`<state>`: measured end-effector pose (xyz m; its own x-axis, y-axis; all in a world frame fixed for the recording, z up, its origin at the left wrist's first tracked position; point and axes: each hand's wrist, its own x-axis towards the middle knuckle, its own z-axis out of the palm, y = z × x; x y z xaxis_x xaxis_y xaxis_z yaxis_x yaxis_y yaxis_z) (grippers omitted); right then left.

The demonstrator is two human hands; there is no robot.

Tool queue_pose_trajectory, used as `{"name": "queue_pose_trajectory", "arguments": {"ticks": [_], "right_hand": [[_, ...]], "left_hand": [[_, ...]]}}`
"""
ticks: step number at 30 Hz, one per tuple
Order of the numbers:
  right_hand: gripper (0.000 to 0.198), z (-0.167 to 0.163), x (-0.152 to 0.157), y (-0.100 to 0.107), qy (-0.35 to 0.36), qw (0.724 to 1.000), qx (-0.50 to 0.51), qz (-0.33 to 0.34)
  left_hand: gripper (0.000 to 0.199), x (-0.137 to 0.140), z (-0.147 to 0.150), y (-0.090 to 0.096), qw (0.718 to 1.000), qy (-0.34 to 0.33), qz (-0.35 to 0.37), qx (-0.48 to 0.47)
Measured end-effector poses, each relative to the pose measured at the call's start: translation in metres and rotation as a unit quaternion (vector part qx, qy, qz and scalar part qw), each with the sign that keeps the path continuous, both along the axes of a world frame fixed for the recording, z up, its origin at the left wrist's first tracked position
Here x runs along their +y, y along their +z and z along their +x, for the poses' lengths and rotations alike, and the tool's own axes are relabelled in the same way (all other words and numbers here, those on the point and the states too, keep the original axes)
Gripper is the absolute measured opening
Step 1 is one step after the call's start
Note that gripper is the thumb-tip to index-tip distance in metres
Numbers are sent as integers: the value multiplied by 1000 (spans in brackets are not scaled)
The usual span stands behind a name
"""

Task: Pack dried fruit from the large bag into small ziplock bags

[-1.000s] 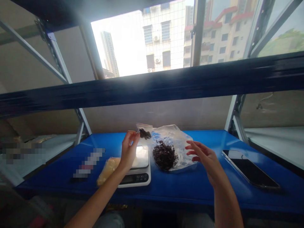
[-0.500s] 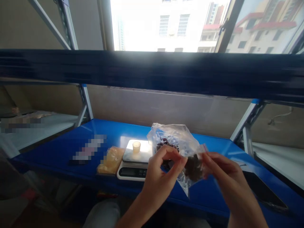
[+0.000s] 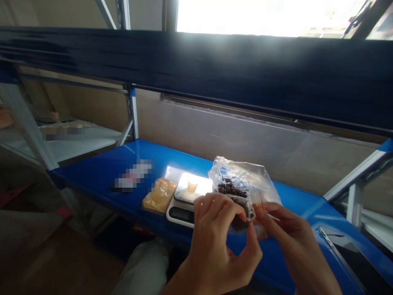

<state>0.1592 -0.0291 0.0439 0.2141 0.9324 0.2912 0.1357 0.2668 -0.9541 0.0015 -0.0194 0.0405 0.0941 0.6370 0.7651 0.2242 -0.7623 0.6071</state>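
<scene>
My right hand (image 3: pixel 290 235) pinches the top end of a small clear zip bag (image 3: pixel 239 223) that holds something dark. My left hand (image 3: pixel 219 235) is on the bag's other side, its thumb and index finger closed on the bag's edge. Part of the small bag is hidden behind my fingers. Just beyond my hands lies a larger clear plastic bag (image 3: pixel 264 176) with dark, dried pieces (image 3: pixel 230 188) in it. Left of my left hand, a white digital scale (image 3: pixel 181 194) carries a small pale cup (image 3: pixel 192 187) on its platform.
A yellowish plastic packet (image 3: pixel 159 196) lies left of the scale on the blue table (image 3: pixel 172 153). Farther left is a blurred-out item (image 3: pixel 133 175). A dark flat device (image 3: pixel 353 256) lies at the right. A dark blue shelf beam (image 3: pixel 196 61) crosses above.
The view has swung down and to the right. My left fingers have come closer to my right hand and now curl over the small bag, which has tilted.
</scene>
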Motion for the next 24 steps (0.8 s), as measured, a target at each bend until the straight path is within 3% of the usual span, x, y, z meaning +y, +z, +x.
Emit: {"name": "queue_pose_trajectory", "arguments": {"ticks": [2, 7, 16, 21, 24], "right_hand": [[9, -3, 1, -2, 32, 999, -6, 6], [4, -11, -9, -2, 87, 996, -14, -2], [15, 0, -19, -1, 67, 996, -51, 26], [18, 13, -20, -13, 83, 995, -58, 19], [17, 15, -23, -16, 78, 996, -52, 9]], "left_hand": [[7, 0, -2, 1, 1000, 12, -26, 6], [18, -1, -1, -1, 999, -23, -49, -7], [10, -3, 3, -7, 991, -53, -78, 95], [16, -5, 9, -14, 986, -102, -90, 96], [19, -7, 9, -16, 988, -97, -72, 100]]}}
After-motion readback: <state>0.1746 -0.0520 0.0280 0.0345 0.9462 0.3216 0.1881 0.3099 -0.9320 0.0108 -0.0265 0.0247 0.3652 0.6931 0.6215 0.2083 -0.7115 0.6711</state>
